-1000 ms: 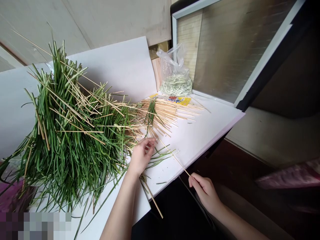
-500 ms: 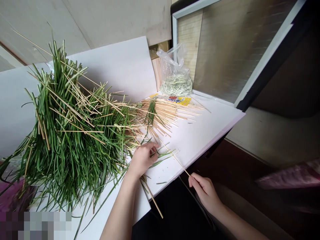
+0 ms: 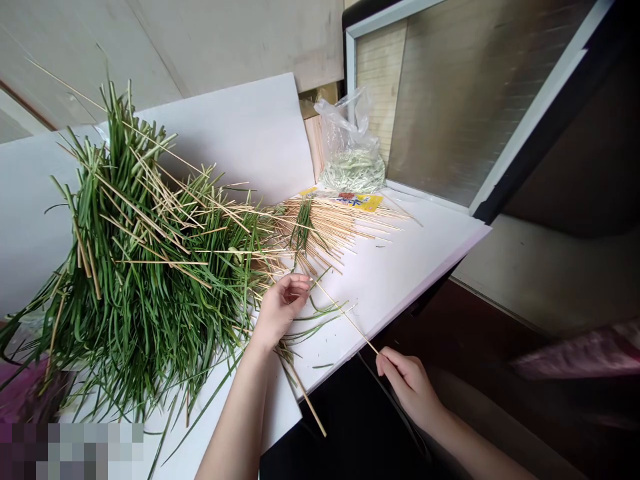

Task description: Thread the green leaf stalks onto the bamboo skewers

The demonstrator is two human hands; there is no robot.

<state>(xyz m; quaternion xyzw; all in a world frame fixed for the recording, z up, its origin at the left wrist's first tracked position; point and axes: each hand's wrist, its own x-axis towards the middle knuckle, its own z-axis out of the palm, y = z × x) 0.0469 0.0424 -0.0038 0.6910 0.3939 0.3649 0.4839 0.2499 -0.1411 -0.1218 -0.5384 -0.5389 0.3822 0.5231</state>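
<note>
My right hand (image 3: 410, 387) pinches the near end of a thin bamboo skewer (image 3: 357, 328) between thumb and fingers, beyond the table's front edge. The skewer slants up and left over the table toward my left hand (image 3: 283, 310). The curled fingers of my left hand are at its far end; what lies between them, if anything, I cannot make out. Loose green chive leaves (image 3: 317, 327) lie beside and under that hand. Left of it rises a large heap of chives (image 3: 165, 300), with many skewers strewn on top.
A fan of skewers (image 3: 330, 230) with chives wrapped round them lies behind my left hand. Further back are a yellow printed packet (image 3: 369, 202) and a clear plastic bag (image 3: 353, 167) of pale green shreds. One skewer (image 3: 310, 403) juts over the white table's (image 3: 400, 267) front edge.
My left hand has shifted slightly left, its fingertips now at the skewer's far end. My right hand and the skewer have hardly moved.
</note>
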